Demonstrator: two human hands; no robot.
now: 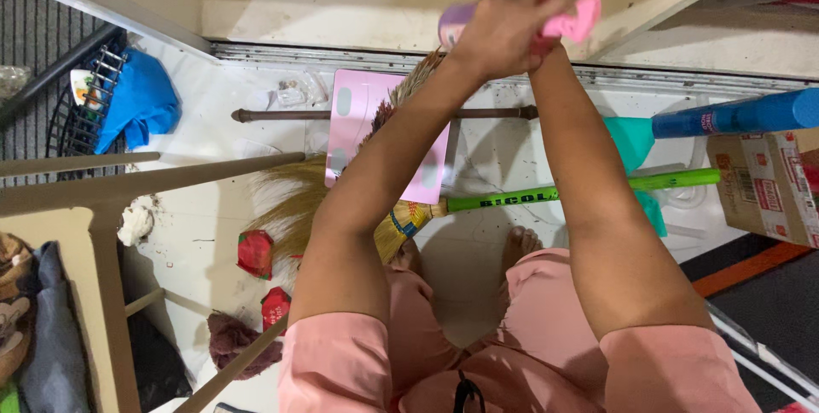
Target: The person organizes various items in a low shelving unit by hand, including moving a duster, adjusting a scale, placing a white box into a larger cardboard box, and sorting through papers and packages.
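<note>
Both my arms reach forward, hands together near the top of the view. My left hand [503,25] is wrapped over a purple cylindrical piece [454,23], and my right hand [550,37], mostly hidden behind the left, grips a pink plastic part [578,19]. Below them on the white floor lies a broom with a green handle [580,191] and straw bristles [290,195], under a pink rectangular board [363,123]. My bare feet [516,247] stand just behind the broom.
A brown rod [273,114] lies across the floor. A blue cloth [141,101] sits on a wire rack at left. Wooden furniture legs [153,178], red wrappers [256,253], a cardboard box [763,187] and a blue tube [738,114] surround me.
</note>
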